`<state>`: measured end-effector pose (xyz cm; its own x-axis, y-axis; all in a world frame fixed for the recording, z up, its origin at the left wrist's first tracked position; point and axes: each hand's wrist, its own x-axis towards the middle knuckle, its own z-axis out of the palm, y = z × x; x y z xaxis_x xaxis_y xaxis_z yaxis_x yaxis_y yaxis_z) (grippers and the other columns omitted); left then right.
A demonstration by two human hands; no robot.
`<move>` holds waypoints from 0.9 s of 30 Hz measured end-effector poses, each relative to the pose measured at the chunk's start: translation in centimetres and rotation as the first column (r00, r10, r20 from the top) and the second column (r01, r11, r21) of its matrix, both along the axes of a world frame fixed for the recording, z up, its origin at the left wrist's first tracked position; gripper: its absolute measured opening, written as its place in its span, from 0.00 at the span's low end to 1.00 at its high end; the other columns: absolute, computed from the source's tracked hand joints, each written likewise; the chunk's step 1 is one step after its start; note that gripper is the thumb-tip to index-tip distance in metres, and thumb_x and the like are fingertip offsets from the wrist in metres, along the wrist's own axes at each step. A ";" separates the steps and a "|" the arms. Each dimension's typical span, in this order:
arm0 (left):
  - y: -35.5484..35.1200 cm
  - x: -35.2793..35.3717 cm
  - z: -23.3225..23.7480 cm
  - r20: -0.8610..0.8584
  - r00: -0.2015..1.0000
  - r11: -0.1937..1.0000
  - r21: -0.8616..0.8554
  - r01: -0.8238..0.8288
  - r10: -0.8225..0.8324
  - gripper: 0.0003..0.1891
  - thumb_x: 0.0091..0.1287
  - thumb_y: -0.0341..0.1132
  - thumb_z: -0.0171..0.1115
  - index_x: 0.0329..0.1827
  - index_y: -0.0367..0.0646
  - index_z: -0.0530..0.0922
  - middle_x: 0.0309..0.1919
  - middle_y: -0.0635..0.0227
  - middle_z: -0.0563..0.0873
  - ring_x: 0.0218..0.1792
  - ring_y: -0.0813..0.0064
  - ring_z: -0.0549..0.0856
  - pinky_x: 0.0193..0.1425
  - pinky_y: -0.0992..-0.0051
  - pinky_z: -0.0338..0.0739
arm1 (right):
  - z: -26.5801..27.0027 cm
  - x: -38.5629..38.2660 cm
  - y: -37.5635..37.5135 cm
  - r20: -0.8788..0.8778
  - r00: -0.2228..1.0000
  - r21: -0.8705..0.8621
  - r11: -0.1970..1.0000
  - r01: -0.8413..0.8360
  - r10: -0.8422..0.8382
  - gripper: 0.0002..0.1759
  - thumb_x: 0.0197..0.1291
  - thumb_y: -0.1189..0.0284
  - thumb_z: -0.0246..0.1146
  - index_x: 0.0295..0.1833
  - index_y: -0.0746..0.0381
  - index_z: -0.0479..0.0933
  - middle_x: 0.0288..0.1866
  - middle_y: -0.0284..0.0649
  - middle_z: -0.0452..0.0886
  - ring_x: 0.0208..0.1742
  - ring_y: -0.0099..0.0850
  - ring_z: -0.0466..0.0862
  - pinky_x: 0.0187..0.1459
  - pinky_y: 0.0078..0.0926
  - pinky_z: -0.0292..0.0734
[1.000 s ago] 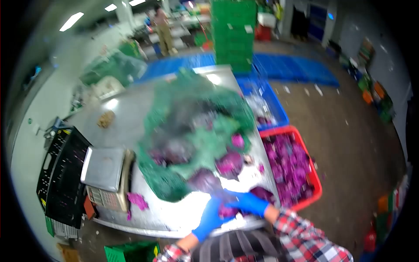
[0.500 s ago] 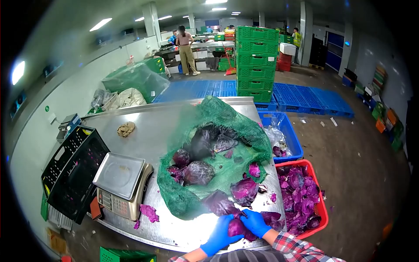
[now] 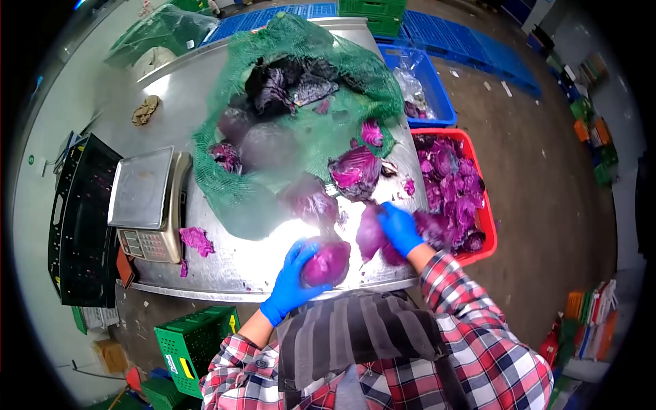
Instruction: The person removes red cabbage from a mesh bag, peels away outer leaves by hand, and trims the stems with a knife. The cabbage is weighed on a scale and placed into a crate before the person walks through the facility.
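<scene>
In blue gloves, my left hand (image 3: 295, 279) is wrapped round a red cabbage (image 3: 326, 265) at the near edge of the steel table (image 3: 236, 270). My right hand (image 3: 400, 229) grips loose purple cabbage leaves (image 3: 371, 236) just to the right, apart from the head. Behind my hands lie another cabbage (image 3: 311, 201), slightly blurred, and a partly peeled one (image 3: 355, 172). A green mesh bag (image 3: 239, 208) spreads open beyond them, with several dark cabbages and leaves on it.
A red crate (image 3: 488, 212) full of purple leaves stands at the table's right side, a blue crate (image 3: 447, 117) behind it. On the left are a weighing scale (image 3: 147, 195), a black crate (image 3: 85, 225) and a leaf scrap (image 3: 197, 240). A green crate (image 3: 195, 345) sits below.
My view has tilted downward. My hands, close together on the cabbage before, have parted: the left keeps the head while the right has pulled leaves away to the right.
</scene>
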<state>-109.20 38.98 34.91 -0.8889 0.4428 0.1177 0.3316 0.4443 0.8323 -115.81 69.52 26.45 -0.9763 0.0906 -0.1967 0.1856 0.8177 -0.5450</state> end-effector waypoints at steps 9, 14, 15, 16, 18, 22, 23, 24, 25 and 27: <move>2.8 -2.1 -1.5 0.451 0.891 0.887 0.385 -0.253 0.059 0.46 0.47 0.38 0.79 0.70 0.46 0.61 0.66 0.60 0.66 0.66 0.63 0.68 0.70 0.63 0.63 | 5.4 1.0 -0.3 -0.153 0.986 -0.603 0.797 -0.045 -0.061 0.28 0.59 0.63 0.67 0.63 0.55 0.69 0.43 0.41 0.77 0.39 0.27 0.78 0.38 0.26 0.77; 2.0 -1.5 -2.7 0.365 0.928 0.931 0.358 -0.066 -0.075 0.48 0.47 0.35 0.78 0.72 0.46 0.59 0.70 0.60 0.62 0.69 0.62 0.64 0.73 0.63 0.60 | 5.5 2.2 -5.5 0.185 0.980 -0.737 0.669 0.095 0.065 0.18 0.59 0.58 0.64 0.43 0.62 0.78 0.32 0.37 0.78 0.28 0.25 0.76 0.27 0.23 0.72; 1.6 -1.4 -2.6 0.410 0.907 0.924 0.376 -0.068 -0.101 0.47 0.47 0.34 0.78 0.72 0.46 0.59 0.70 0.60 0.61 0.70 0.62 0.63 0.73 0.63 0.59 | 6.7 1.9 -5.4 0.366 0.925 -0.752 0.616 0.233 0.097 0.16 0.59 0.59 0.63 0.39 0.62 0.77 0.29 0.35 0.77 0.24 0.23 0.74 0.22 0.22 0.70; 1.3 -1.4 -2.2 0.439 0.891 0.915 0.396 -0.075 -0.117 0.45 0.49 0.33 0.76 0.72 0.47 0.60 0.72 0.61 0.60 0.71 0.63 0.62 0.73 0.63 0.59 | 6.5 1.6 -5.3 0.368 0.926 -0.749 0.617 0.243 0.082 0.15 0.60 0.59 0.63 0.38 0.61 0.76 0.26 0.34 0.75 0.22 0.23 0.73 0.21 0.21 0.69; 1.2 -1.7 -1.9 0.491 0.861 0.914 0.397 -0.087 -0.131 0.44 0.50 0.31 0.75 0.71 0.47 0.61 0.71 0.61 0.60 0.71 0.62 0.62 0.73 0.63 0.59 | 5.2 1.0 -4.6 0.368 0.929 -0.742 0.618 0.262 0.049 0.14 0.60 0.60 0.61 0.35 0.60 0.75 0.22 0.32 0.72 0.19 0.22 0.72 0.18 0.20 0.67; 2.0 -2.9 -0.9 0.502 0.850 0.928 0.369 -0.044 -0.159 0.43 0.51 0.35 0.73 0.71 0.42 0.61 0.70 0.59 0.63 0.70 0.61 0.62 0.73 0.64 0.59 | 3.3 -0.4 -2.7 0.321 0.946 -0.650 0.718 0.249 -0.037 0.13 0.60 0.61 0.60 0.35 0.60 0.77 0.22 0.34 0.74 0.20 0.23 0.73 0.20 0.23 0.69; 2.4 -2.9 -0.5 0.384 0.920 0.972 0.235 -0.023 -0.071 0.43 0.51 0.36 0.73 0.70 0.42 0.62 0.69 0.58 0.64 0.70 0.59 0.63 0.72 0.64 0.60 | 3.7 0.1 -3.3 0.303 0.952 -0.682 0.691 0.239 -0.030 0.13 0.60 0.61 0.60 0.36 0.60 0.77 0.23 0.35 0.74 0.20 0.23 0.73 0.21 0.24 0.70; 3.1 -3.0 -0.1 0.243 0.970 0.995 0.096 -0.023 -0.001 0.42 0.51 0.37 0.73 0.69 0.42 0.62 0.68 0.57 0.64 0.70 0.58 0.63 0.71 0.64 0.61 | 4.0 0.5 -4.0 0.282 0.959 -0.714 0.663 0.227 -0.025 0.12 0.60 0.61 0.60 0.36 0.60 0.77 0.23 0.36 0.75 0.20 0.24 0.73 0.21 0.25 0.70; 3.9 -2.8 0.5 0.089 0.995 0.998 -0.042 -0.046 0.050 0.41 0.51 0.38 0.73 0.69 0.42 0.63 0.67 0.55 0.65 0.70 0.57 0.64 0.71 0.63 0.62 | 1.8 0.3 -4.9 -0.235 0.972 -0.502 0.856 -0.125 0.004 0.13 0.61 0.60 0.60 0.37 0.60 0.78 0.25 0.35 0.76 0.19 0.24 0.73 0.21 0.23 0.70; 4.7 -1.9 1.5 0.035 0.996 0.997 -0.018 -0.076 0.076 0.37 0.51 0.37 0.73 0.66 0.45 0.65 0.67 0.47 0.63 0.69 0.50 0.63 0.69 0.60 0.63 | 1.1 0.6 -4.5 -0.149 0.988 -0.578 0.806 -0.129 0.051 0.16 0.62 0.57 0.60 0.38 0.60 0.77 0.25 0.33 0.75 0.19 0.21 0.72 0.21 0.22 0.70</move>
